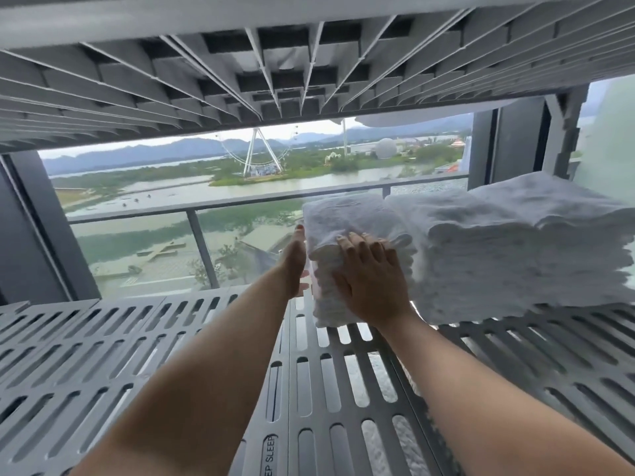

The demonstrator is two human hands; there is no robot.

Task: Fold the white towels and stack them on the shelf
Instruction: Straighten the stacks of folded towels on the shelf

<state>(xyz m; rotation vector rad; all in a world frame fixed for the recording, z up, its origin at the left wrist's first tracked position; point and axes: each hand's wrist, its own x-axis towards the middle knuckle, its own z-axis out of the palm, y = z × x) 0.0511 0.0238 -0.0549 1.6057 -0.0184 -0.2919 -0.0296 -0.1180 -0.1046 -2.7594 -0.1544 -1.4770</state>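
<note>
1. Left hand: grip open, fingers straight and together, flat against the left side of a narrow stack of folded white towels.
2. Right hand: grip open, fingers slightly spread, palm pressed on the stack's near face. It clasps nothing.
3. Both forearms reach forward over the slotted grey shelf.
4. The stack sits on the shelf, its long axis running away from the person, just beside the taller towel stacks on its right.

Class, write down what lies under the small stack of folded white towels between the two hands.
The towel stack rests on the grey slotted shelf. The right hand lies flat on its front, the left hand at its left side. The part directly beneath is covered.
</note>
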